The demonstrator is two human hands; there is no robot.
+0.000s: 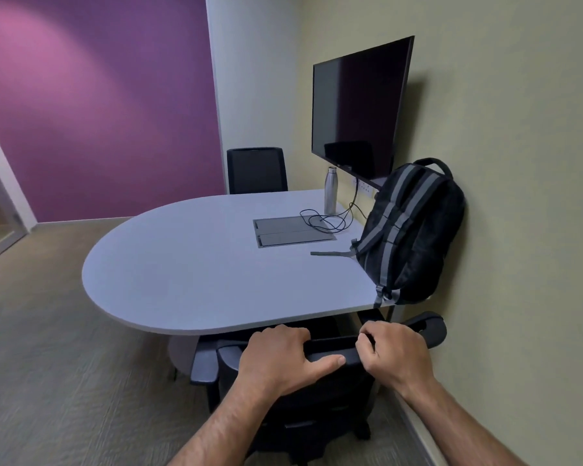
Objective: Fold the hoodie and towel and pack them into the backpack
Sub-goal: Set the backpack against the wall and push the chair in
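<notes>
A black backpack with grey straps stands upright at the right edge of the grey table, leaning on the wall. No hoodie or towel shows anywhere in the view. My left hand and my right hand both grip the top edge of the backrest of a black office chair tucked under the table's near side.
A metal bottle and a coiled black cable sit at the table's far right, beside a recessed power panel. A dark screen hangs on the right wall. Another black chair stands behind the table.
</notes>
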